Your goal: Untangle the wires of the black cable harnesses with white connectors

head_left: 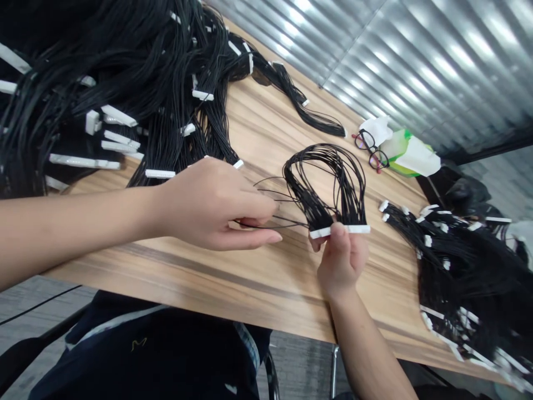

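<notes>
We're on one looped black wire harness [318, 191]. Right grip [341, 258] is narrow, pinching its white plastic connector strip [358, 229] between thumb and fingers. Left grip [212, 205] is narrow too, pinching the thin loose wire ends [270, 192] just beside the strip. Those ends call for sorting clear of the loop. Wood-grain tabletop [175, 261] carries heaped black harnesses [125, 94] behind the left grip, more past the right. Black-and-red eyeglasses [370, 150] lie beyond. Nothing fouling us.

Glossy black insulated wires [318, 203], matt white plastic connectors [339, 230], smooth wood-grain tabletop [266, 114].
</notes>
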`<action>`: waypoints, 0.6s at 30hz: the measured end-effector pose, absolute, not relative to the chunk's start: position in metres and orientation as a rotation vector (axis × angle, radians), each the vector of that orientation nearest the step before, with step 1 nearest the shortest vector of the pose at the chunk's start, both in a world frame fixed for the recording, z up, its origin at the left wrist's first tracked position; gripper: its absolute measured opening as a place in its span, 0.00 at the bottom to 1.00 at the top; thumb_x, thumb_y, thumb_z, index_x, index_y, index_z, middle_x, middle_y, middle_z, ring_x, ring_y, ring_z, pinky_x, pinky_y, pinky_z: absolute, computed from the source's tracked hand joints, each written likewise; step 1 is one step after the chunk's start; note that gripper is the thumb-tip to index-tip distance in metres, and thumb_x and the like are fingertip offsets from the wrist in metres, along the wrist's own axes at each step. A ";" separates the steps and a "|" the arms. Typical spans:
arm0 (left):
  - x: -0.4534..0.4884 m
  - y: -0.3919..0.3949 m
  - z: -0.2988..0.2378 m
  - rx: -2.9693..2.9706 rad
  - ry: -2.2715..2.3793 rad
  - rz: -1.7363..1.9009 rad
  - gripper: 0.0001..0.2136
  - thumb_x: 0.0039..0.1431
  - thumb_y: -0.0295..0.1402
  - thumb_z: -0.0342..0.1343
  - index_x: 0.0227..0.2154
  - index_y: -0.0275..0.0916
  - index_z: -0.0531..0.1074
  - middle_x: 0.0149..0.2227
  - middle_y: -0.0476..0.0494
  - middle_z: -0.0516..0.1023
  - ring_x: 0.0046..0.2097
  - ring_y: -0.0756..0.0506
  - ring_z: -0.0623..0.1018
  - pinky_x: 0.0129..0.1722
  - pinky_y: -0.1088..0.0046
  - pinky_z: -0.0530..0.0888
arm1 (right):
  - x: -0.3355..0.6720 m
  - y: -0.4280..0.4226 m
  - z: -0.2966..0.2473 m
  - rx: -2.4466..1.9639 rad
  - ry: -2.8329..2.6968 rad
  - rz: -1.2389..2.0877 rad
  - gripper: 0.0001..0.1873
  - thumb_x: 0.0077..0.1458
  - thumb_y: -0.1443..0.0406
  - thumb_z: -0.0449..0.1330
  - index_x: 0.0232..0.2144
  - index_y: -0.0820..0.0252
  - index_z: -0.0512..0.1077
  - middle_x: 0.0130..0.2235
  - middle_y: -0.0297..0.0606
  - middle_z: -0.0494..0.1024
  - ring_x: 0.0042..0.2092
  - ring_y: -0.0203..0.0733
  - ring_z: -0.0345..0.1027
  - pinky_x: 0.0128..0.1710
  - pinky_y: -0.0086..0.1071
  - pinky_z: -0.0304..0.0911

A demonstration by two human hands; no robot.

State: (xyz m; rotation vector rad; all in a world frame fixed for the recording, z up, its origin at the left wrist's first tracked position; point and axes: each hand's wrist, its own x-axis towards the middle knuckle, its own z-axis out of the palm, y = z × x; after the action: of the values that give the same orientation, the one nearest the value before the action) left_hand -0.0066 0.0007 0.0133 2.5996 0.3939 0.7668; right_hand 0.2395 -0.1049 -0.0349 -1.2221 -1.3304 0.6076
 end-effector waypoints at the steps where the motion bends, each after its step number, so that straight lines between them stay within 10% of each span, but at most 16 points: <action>1: -0.006 -0.001 0.013 2.596 0.452 0.740 0.21 0.72 0.43 0.51 0.21 0.42 0.64 0.18 0.52 0.65 0.22 0.50 0.61 0.25 0.68 0.55 | 0.241 -0.106 -0.037 -1.211 -1.385 0.568 0.25 0.71 0.54 0.60 0.21 0.56 0.72 0.20 0.31 0.70 0.22 0.37 0.63 0.19 0.31 0.53; 8: 0.000 -0.001 0.007 2.420 0.830 0.578 0.09 0.66 0.37 0.53 0.40 0.44 0.78 0.23 0.54 0.77 0.22 0.51 0.69 0.27 0.72 0.56 | 0.247 -0.114 -0.051 -1.156 -1.473 0.472 0.20 0.71 0.57 0.58 0.26 0.54 0.72 0.24 0.32 0.73 0.21 0.36 0.60 0.19 0.33 0.56; 18: 0.008 0.005 -0.010 2.013 0.794 0.804 0.08 0.67 0.38 0.59 0.34 0.41 0.79 0.33 0.51 0.79 0.31 0.53 0.72 0.33 0.77 0.66 | 0.217 -0.115 -0.034 -1.064 -1.293 0.649 0.12 0.67 0.53 0.63 0.35 0.51 0.78 0.22 0.28 0.71 0.16 0.35 0.59 0.10 0.27 0.55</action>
State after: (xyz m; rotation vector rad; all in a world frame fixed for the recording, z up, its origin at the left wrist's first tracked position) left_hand 0.0080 0.0054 -0.0097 2.0134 0.7940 0.8039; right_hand 0.2171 -0.1147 -0.0340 -1.0640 -1.2935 0.6488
